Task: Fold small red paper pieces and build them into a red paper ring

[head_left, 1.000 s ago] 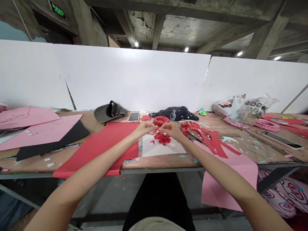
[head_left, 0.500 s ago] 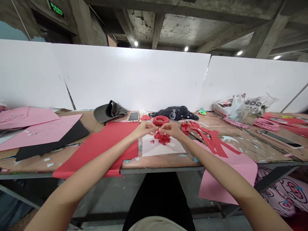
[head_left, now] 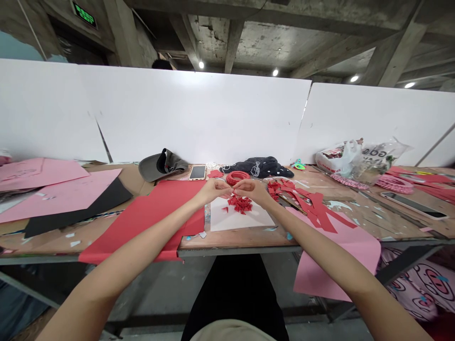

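My left hand [head_left: 213,190] and my right hand [head_left: 253,191] meet fingertip to fingertip, both closed in a pinch. Whatever is between the fingers is too small to make out. Just below them, a pile of small folded red paper pieces [head_left: 241,205] lies on a white sheet [head_left: 222,221]. Behind the fingertips is a ring of red folded paper pieces [head_left: 237,176], partly covered by the hands. Red paper strips [head_left: 320,210] spread out to the right of my right hand, and a large red sheet [head_left: 159,208] lies under my left forearm.
A grey cap [head_left: 161,165], a phone [head_left: 197,173] and a dark patterned cloth [head_left: 263,167] line the back, before a white partition [head_left: 199,113]. Pink sheets [head_left: 67,194] lie left. A pink sheet [head_left: 341,255] overhangs the front edge. Plastic bags [head_left: 339,158] and another phone [head_left: 414,204] are right.
The hands stay in nearly the same place, with only a slight shift of the fingers. Dark hair has come into sight above the partition at the back left.
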`<state>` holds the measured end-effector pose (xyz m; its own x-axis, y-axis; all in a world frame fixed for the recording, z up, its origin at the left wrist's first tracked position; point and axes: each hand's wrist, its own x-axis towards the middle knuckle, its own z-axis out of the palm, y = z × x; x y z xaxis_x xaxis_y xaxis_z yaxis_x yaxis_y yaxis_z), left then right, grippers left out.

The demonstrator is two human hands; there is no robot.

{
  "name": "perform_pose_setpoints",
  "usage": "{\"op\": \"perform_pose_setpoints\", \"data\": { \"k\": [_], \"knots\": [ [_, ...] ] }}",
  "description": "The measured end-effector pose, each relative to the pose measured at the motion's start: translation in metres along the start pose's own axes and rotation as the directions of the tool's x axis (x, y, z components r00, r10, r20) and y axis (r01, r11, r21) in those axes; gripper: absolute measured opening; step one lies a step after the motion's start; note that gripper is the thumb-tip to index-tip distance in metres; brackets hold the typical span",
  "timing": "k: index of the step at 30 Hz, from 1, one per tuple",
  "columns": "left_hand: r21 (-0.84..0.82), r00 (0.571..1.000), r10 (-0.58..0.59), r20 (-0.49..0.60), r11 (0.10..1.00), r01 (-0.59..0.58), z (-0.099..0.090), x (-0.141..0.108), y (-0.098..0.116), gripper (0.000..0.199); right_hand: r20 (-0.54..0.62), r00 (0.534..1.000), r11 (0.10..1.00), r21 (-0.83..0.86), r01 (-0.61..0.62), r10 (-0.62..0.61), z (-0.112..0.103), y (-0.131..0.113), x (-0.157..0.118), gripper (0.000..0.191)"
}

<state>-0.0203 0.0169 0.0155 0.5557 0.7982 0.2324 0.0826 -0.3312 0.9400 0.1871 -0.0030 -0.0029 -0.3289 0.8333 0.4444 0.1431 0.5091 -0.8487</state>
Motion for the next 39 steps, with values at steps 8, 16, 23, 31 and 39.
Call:
{"op": "perform_pose_setpoints", "data": {
  "k": [8,16,23,31,39],
  "knots": [
    [-0.094,1.000,-0.010,0.015,0.996,0.011,0.002,-0.004,0.005,0.046,0.000,0.995,0.995,-0.016,0.096,-0.096,-0.003,0.000,0.003,0.027],
    [-0.141,0.995,0.027,-0.096,0.989,-0.040,0.006,-0.001,-0.003,0.044,0.042,0.996,0.996,-0.029,0.084,-0.083,-0.001,-0.006,0.000,0.027],
    [-0.195,0.999,-0.053,0.007,0.979,0.053,0.005,-0.006,0.005,0.043,0.013,0.992,0.992,-0.024,0.127,-0.126,0.001,-0.008,-0.002,0.021],
    [-0.310,0.990,-0.142,0.006,0.941,0.137,0.002,-0.005,0.001,0.039,-0.067,0.982,0.984,-0.052,0.171,-0.174,0.000,-0.001,0.001,0.022],
    [-0.110,0.997,-0.076,-0.033,0.991,0.072,0.008,-0.006,0.004,0.035,-0.160,0.984,0.997,0.021,0.080,-0.076,0.002,0.001,0.002,0.036]
  ]
}}
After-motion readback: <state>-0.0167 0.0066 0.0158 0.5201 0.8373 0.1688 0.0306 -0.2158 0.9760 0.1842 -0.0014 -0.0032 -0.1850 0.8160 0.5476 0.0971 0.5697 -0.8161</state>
